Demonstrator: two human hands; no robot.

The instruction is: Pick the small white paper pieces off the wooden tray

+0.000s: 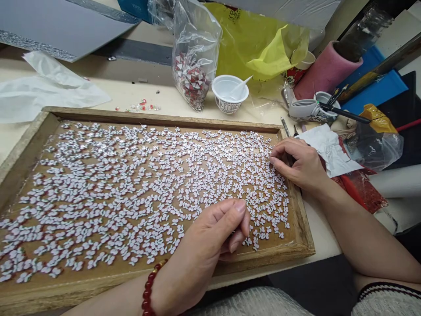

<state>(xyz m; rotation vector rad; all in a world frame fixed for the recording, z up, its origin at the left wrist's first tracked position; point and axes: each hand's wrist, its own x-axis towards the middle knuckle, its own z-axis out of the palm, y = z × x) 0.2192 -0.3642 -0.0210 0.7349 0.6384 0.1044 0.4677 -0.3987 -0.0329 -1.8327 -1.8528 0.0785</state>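
Observation:
A shallow wooden tray holds a great spread of tiny white pieces with rounded lobes and red and green edges. Over the tray's front right part, my left hand is closed, thumb pressed against curled fingers; whatever lies inside is hidden. A red bead bracelet circles that wrist. My right hand reaches over the tray's right side, its thumb and forefinger pinched together close to the pieces at that end. Anything between those fingertips is too small to make out.
Behind the tray stand a clear bag of red and white pieces and a white plastic cup with a spoon. Loose beads lie beyond the rim. To the right are a pink cylinder, tissue and red cloth.

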